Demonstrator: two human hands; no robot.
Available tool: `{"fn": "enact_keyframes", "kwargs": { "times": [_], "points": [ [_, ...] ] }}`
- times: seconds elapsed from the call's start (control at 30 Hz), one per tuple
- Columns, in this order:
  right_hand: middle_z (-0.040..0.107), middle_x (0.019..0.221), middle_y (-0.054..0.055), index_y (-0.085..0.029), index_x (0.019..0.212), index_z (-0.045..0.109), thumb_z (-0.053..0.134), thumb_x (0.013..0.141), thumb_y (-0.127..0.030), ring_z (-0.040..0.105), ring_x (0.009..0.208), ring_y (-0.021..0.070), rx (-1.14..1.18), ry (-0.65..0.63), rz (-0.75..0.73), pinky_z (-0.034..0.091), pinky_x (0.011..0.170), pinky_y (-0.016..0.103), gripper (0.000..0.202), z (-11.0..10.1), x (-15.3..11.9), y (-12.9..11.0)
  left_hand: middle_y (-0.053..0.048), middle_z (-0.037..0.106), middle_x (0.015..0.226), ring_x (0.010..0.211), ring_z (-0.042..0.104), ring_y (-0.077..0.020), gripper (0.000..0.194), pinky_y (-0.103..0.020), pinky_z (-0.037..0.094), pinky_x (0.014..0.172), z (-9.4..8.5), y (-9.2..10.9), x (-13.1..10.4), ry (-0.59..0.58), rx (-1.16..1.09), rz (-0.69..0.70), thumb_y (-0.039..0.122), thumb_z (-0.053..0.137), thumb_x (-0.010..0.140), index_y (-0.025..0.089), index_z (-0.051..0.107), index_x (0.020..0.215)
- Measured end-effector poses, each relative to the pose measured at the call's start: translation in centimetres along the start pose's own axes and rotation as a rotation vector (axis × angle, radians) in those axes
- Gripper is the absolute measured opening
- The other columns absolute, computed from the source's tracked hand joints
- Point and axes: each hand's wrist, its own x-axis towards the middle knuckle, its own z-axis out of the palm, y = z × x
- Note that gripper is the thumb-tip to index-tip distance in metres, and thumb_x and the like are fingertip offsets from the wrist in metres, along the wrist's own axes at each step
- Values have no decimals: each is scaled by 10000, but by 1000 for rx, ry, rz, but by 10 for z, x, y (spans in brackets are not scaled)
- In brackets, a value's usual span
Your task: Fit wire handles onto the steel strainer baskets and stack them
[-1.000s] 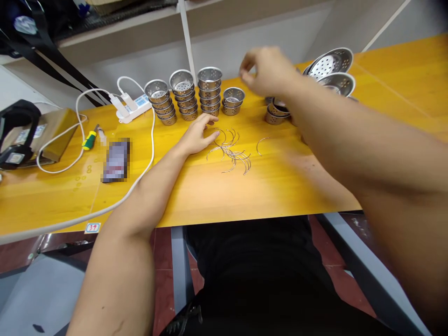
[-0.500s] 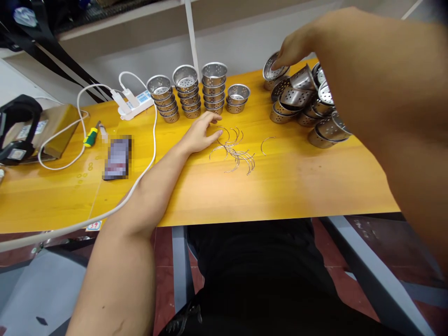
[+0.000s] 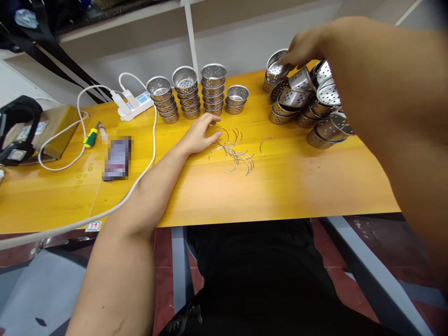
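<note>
My right hand [image 3: 301,50] reaches to the far right and pinches the rim of a perforated metal cup [image 3: 278,71]. That cup is tilted over another metal cup [image 3: 276,55] at the back. Beside it lies a jumbled heap of similar cups [image 3: 297,98], partly hidden by my right forearm. My left hand [image 3: 202,134] rests on the table with thumb and fingers apart, holding nothing. Close to its fingertips lie several thin curved wires [image 3: 233,151], and a single curved wire [image 3: 262,147] sits apart to their right. A tall cup stack [image 3: 213,88] stands just behind my left hand.
More cup stacks [image 3: 160,100] [image 3: 185,92] and a short stack [image 3: 236,99] line the back of the yellow table [image 3: 280,186]. To the left are a white power strip [image 3: 136,106] with cables, a screwdriver [image 3: 91,136], a blurred phone [image 3: 118,158] and a headset [image 3: 17,130] on a cardboard box.
My right hand has shifted slightly right, and the cup at its fingers has tipped up, showing more of its side. My left hand stays in place.
</note>
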Motion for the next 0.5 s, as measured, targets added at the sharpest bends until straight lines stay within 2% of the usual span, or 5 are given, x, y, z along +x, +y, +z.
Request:
{"fn": "enact_keyframes", "kwargs": {
  "times": [0.13,0.23,0.33,0.4,0.5],
  "points": [
    [853,1653,257,32,965,976,416,1340,-729,854,1558,301,-36,16,65,600,1228,313,1016,-4,11,0,-191,835,1569,1432,830,-332,448,-532,700,1314,1,-1,0,5,-2,9,361,813,1114,193,764,1526],
    [863,1573,341,103,1367,963,729,1266,-576,862,1515,431,-192,-80,394,621,1229,490,725,-13,31,-8,-192,838,1574,1452,835,-335,454,-531,704,1308,2,-1,0,15,-15,16,381,806,1114,200,760,1528],
    [893,1508,322,-19,1680,888,785,1259,-478,832,1517,545,-256,-114,524,603,1200,654,631,-27,35,-25,-191,831,1597,1470,839,-337,475,-527,721,1262,2,0,0,35,-27,22,400,785,1123,222,740,1560],
    [938,1353,244,-53,1632,929,772,1275,-463,870,1404,506,-199,-92,453,616,1148,638,566,-36,25,-39,-196,810,1644,1492,836,-353,530,-550,728,1254,3,2,1,53,-27,21,426,786,1132,247,703,1624],
    [912,1048,85,-110,1464,1017,858,1231,-416,837,1034,273,-16,-85,275,652,1045,521,416,-37,-2,-52,-214,694,1827,1665,764,-420,773,-620,700,1345,5,8,3,118,-13,14,580,861,1131,308,575,1795]
  ]
}}
